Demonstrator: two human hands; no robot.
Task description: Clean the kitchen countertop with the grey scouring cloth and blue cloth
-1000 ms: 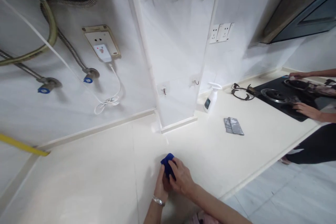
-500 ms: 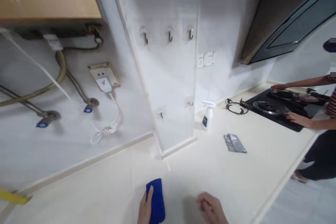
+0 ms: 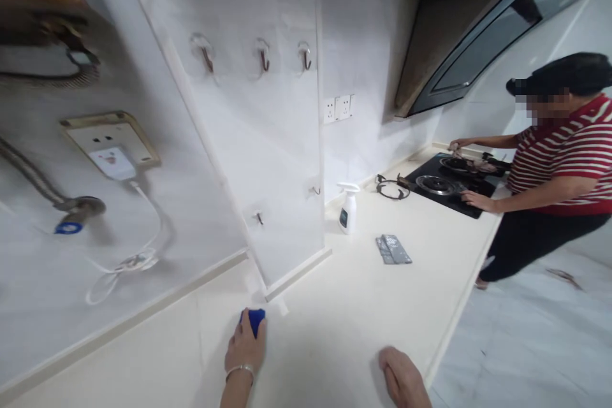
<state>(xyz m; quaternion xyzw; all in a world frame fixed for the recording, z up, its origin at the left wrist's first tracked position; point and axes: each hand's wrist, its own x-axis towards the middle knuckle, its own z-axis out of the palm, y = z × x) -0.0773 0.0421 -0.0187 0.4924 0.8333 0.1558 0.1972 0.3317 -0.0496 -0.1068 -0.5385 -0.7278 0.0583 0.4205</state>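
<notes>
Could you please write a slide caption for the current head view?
Left hand on a blue cloth, right hand curled over the counter, a co-worker at the stove.

Cam is worn on head, looks fwd and down at counter [image 3: 325, 331]. L hand [image 3: 245, 347] and R hand [image 3: 404, 375] are near, at btm; the stove [image 3: 442, 185] is farther, on R.

The blue cloth [image 3: 257, 319] presented a matt textile face. The desk [image 3: 335, 319] was smooth, with a low sheen. The spray bottle [image 3: 350, 211] was of opaque white plastic; the grey packet [image 3: 394, 250], glossy creased film. The hob [image 3: 456, 203] had a polished black surface. Metal hooks [image 3: 264, 61] were mounted on clear plastic plates [image 3: 197, 44].
</notes>
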